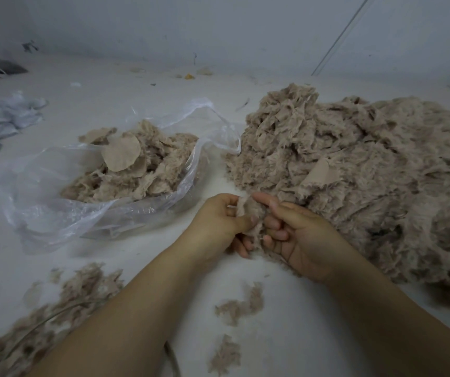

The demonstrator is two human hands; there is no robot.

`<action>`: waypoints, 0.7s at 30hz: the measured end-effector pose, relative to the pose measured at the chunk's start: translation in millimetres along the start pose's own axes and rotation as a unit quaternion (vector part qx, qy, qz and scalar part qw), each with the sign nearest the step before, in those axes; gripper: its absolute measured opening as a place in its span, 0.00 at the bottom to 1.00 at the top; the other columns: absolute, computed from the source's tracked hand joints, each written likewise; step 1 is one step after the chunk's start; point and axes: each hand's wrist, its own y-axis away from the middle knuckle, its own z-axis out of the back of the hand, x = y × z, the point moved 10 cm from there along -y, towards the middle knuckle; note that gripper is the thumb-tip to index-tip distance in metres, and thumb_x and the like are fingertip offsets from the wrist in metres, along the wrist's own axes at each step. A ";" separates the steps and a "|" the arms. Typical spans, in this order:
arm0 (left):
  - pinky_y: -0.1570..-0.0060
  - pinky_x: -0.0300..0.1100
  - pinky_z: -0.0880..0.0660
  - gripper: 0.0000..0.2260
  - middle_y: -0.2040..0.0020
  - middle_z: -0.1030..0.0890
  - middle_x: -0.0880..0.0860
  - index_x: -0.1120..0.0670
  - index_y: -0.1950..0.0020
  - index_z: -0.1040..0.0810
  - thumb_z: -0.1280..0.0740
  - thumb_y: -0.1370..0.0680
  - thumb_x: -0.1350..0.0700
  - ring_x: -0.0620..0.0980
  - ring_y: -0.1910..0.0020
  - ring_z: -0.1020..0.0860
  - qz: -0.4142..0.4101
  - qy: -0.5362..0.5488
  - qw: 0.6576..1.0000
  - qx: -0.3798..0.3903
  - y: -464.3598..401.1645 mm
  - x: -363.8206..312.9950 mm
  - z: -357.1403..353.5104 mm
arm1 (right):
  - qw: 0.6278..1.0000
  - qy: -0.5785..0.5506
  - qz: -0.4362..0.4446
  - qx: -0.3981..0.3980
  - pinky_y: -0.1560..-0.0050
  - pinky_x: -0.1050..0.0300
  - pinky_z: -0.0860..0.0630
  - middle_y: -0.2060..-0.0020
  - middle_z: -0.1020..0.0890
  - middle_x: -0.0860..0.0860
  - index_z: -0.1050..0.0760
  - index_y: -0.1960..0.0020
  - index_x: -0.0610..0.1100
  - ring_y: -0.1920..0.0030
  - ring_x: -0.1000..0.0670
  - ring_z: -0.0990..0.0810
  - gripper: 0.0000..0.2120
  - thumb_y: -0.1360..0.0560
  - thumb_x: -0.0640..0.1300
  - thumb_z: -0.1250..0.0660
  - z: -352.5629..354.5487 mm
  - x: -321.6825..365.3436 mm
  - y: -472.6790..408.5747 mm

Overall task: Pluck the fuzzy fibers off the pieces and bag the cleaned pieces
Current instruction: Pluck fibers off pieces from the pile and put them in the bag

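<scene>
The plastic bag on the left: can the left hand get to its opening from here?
Probably yes. The plastic bag gapes toward the left hand with only bare surface between them, but that hand grips the fuzzy piece together with the right hand.

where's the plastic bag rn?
Head view, left of centre: the plastic bag lies open on the table, left of the big fuzzy pile, beyond the left hand.
</scene>
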 end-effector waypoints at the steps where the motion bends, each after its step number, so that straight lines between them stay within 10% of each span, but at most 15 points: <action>1: 0.76 0.42 0.25 0.05 0.63 0.18 0.62 0.60 0.48 0.25 0.31 0.22 0.63 0.54 0.75 0.23 0.001 0.004 1.000 0.015 0.3 0.0 -3.5 | 1.000 -0.001 -0.003 0.007 0.69 0.63 0.23 0.71 0.30 0.52 0.22 0.37 0.45 0.74 0.58 0.34 0.20 0.28 0.48 0.34 -1.3 -0.3 0.2; 14: 0.79 0.38 0.32 0.12 0.70 0.21 0.57 0.55 0.62 0.19 0.36 0.21 0.64 0.52 0.77 0.27 -0.072 0.107 0.992 -0.016 0.2 -11.4 5.0 | 0.993 -0.092 -0.059 -0.039 0.72 0.63 0.24 0.73 0.31 0.51 0.29 0.62 0.45 0.78 0.57 0.37 0.13 0.23 0.52 0.38 7.3 -7.7 -2.7; 21: 0.77 0.38 0.31 0.11 0.61 0.15 0.59 0.54 0.54 0.16 0.37 0.19 0.61 0.52 0.76 0.27 -0.087 0.051 0.995 0.015 4.2 -13.9 -5.1 | 0.998 -0.053 -0.027 -0.036 0.72 0.64 0.25 0.74 0.32 0.52 0.26 0.57 0.42 0.78 0.58 0.37 0.08 0.31 0.45 0.30 4.8 -2.6 -1.8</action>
